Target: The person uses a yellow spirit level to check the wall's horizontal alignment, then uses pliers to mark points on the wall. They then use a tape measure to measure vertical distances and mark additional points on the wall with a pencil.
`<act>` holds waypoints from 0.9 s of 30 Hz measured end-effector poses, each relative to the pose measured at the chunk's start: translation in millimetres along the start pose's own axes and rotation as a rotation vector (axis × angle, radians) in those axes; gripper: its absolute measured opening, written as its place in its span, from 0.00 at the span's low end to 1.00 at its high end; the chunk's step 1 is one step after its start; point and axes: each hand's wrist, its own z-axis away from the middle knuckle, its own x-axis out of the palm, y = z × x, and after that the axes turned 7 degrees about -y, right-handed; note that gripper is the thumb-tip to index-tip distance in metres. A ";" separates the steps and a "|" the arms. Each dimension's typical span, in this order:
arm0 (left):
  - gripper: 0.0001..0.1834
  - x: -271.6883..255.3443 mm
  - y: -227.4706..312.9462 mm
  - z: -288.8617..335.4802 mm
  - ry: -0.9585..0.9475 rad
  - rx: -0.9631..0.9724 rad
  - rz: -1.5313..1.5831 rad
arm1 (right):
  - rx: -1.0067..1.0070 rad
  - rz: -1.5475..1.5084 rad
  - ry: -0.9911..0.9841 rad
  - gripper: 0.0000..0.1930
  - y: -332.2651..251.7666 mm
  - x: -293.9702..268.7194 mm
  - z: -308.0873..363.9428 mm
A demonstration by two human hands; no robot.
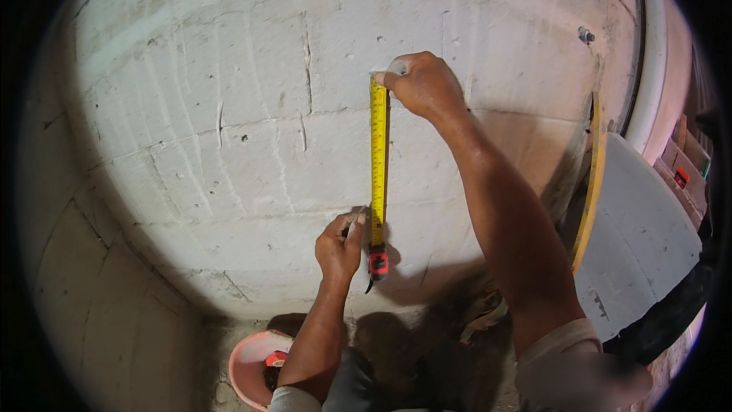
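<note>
Hanging straight down against the pale block wall in the head view, the tape measure was drawn out, its red and black case at the bottom and its yellow blade upright above it. The right hand was raised to the top of the blade, its fingers closed on that end and pressed close to the wall. Something pale showed beside those fingers, too unclear to name. The left hand was lower, just left of the blade and a little above the case, its fingers bent in and gripping a thin stick that pointed up toward the blade. Whether that hand touched the tape could not be told.

Below the left forearm, a pink bucket stood on the floor, with a red thing inside it. On the right, a yellow strip stood near a grey board. Higher up, a bolt stuck out of the wall, and a white pipe ran beyond it.
</note>
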 end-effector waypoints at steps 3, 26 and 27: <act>0.13 -7.5 6.3 -10.6 0.031 0.076 -0.198 | 0.007 0.006 -0.006 0.17 -1.2 -0.8 0.9; 0.07 -33.9 32.2 -59.3 -0.125 0.239 -0.498 | 0.018 0.001 -0.018 0.16 -6.1 -7.4 2.9; 0.07 -33.1 31.2 -59.0 -0.140 0.218 -0.488 | 0.010 -0.002 -0.008 0.16 -6.2 -6.7 3.3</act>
